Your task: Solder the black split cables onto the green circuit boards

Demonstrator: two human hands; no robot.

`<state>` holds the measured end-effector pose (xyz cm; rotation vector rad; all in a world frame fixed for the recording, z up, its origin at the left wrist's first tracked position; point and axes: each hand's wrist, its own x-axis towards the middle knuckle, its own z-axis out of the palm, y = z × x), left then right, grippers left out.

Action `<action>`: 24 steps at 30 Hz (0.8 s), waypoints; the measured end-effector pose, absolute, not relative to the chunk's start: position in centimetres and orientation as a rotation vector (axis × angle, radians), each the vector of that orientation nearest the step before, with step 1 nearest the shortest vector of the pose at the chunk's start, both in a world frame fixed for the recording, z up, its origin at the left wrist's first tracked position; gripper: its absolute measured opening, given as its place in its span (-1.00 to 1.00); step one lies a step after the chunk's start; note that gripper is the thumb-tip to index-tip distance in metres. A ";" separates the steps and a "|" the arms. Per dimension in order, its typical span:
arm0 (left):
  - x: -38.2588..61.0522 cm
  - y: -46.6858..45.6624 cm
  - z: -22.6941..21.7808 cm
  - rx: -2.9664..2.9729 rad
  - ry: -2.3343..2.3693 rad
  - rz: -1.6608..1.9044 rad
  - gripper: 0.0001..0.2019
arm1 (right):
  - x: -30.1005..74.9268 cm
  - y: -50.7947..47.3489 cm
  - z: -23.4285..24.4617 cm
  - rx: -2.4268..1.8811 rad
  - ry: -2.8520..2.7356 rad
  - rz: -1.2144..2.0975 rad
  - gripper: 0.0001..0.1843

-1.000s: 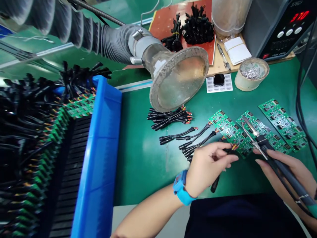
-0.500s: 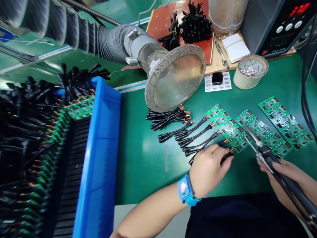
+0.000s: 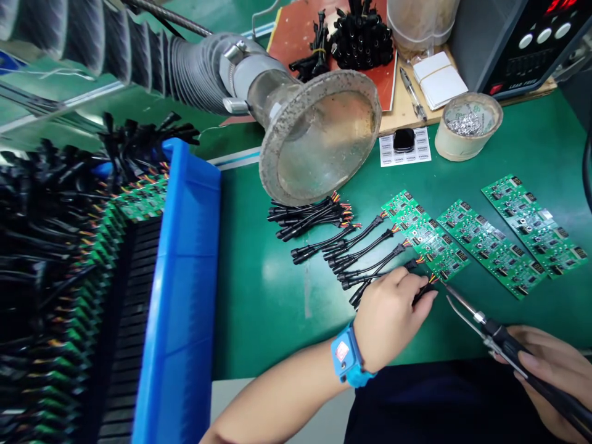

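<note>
My left hand (image 3: 391, 317) grips a black cable harness (image 3: 423, 291), with its coloured wire ends at the edge of a green circuit board (image 3: 437, 246). A blue strap (image 3: 349, 357) circles that wrist. My right hand (image 3: 550, 376) holds soldering tweezers (image 3: 497, 336), their two metal tips (image 3: 457, 306) pointing up-left and just apart from the wire ends. Further green circuit boards (image 3: 490, 246) lie in rows to the right. Several loose harnesses (image 3: 365, 259) fan out beside the boards, and a bundle of them (image 3: 309, 216) lies further left.
A dirty funnel-shaped fume hood (image 3: 319, 135) on a ribbed hose hangs above the mat. A blue tray wall (image 3: 180, 277) at left borders stacked boards and cables. Behind stand a solder-scrap tin (image 3: 467, 126) and a temperature-controller unit (image 3: 522, 43).
My right hand and the tweezers have pulled back from above the boards, down and to the right. My left hand stays on the harness, and the view has shifted slightly.
</note>
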<state>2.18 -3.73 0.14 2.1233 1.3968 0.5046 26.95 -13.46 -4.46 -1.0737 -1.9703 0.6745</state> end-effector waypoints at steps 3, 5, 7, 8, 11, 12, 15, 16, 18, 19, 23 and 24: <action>2.1 -3.7 0.1 2.119 1.391 0.500 -0.89 | 27.2 -13.3 -4.6 -0.941 -2.082 0.743 -0.25; 2.1 -3.7 0.1 2.119 1.391 0.496 -0.89 | 27.4 -13.5 -4.8 -0.935 -2.114 0.739 -0.26; 2.1 -3.7 0.0 2.119 1.392 0.493 -0.89 | 27.6 -13.7 -5.2 -0.962 -2.127 0.747 -0.28; 2.1 -3.7 0.0 2.120 1.393 0.492 -0.89 | 27.7 -13.9 -5.3 -0.976 -2.127 0.754 -0.29; 2.1 -3.8 0.1 2.123 1.400 0.487 -0.89 | 27.9 -14.1 -5.6 -1.006 -2.127 0.769 -0.32; 2.1 -3.8 0.1 2.125 1.401 0.484 -0.89 | 28.0 -14.1 -5.5 -1.005 -2.134 0.770 -0.32; 2.1 -3.8 0.3 2.129 1.401 0.476 -0.89 | 28.0 -14.0 -5.3 -0.989 -2.157 0.760 -0.28; 2.2 -3.8 0.4 2.131 1.401 0.474 -0.89 | 27.9 -13.9 -5.2 -0.983 -2.156 0.755 -0.27; 2.2 -3.7 0.4 2.133 1.402 0.471 -0.89 | 27.9 -13.8 -5.1 -0.982 -2.151 0.755 -0.26; 2.2 -3.7 0.4 2.134 1.403 0.469 -0.88 | 27.9 -13.8 -5.2 -0.986 -2.151 0.759 -0.25; 2.2 -3.8 0.3 2.127 1.403 0.463 -0.88 | 28.3 -13.9 -5.6 -0.964 -2.174 0.714 -0.30; 2.2 -3.8 0.3 2.125 1.406 0.459 -0.88 | 28.4 -13.9 -5.7 -0.945 -2.183 0.702 -0.32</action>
